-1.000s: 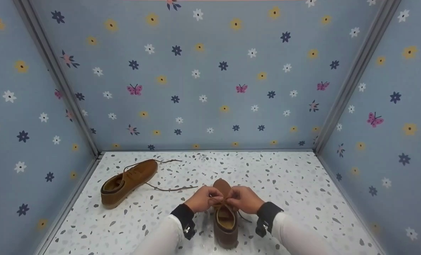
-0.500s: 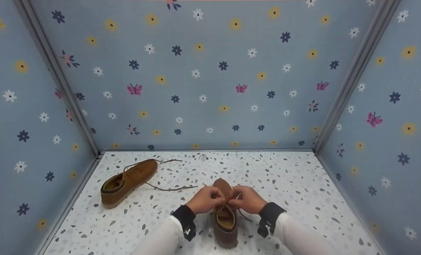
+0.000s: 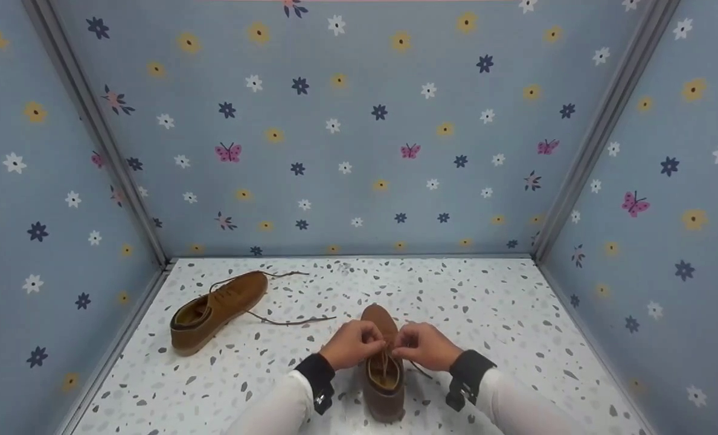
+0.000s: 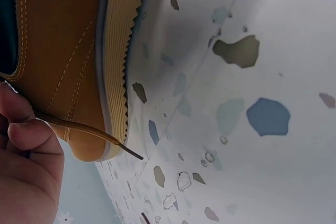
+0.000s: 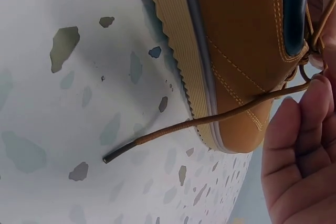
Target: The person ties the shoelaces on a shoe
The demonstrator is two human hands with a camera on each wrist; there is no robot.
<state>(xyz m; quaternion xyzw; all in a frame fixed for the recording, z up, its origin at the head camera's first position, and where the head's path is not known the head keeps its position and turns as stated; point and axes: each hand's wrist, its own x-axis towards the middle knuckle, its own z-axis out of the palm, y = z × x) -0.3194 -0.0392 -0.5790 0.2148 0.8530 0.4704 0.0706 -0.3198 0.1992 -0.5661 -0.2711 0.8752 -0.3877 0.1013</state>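
A brown leather lace-up shoe (image 3: pixel 384 402) stands on the speckled surface, its toe pointing away from me. Over its lacing, my left hand (image 3: pixel 352 343) pinches the shoelace (image 4: pixel 86 127) between thumb and finger; the tipped end sticks out past the sole in the left wrist view. Close beside it, my right hand (image 3: pixel 429 346) pinches the lace at the knot. From those fingers a long lace end (image 5: pixel 220 115) trails down the shoe's side in the right wrist view. Loops show above the shoe's opening, but the fingers partly hide the knot.
A second brown shoe (image 3: pixel 229 305) lies at the left, with its laces (image 3: pixel 292 323) loose on the white speckled surface (image 3: pixel 473 290). Blue flowered panels (image 3: pixel 359 139) enclose the back and both sides, joined by grey corner strips (image 3: pixel 102 127).
My right hand has shifted slightly right and toward me. Both hands have drawn a little nearer the shoe's opening, and the lace loops now reach over it. The shoe has stayed in place.
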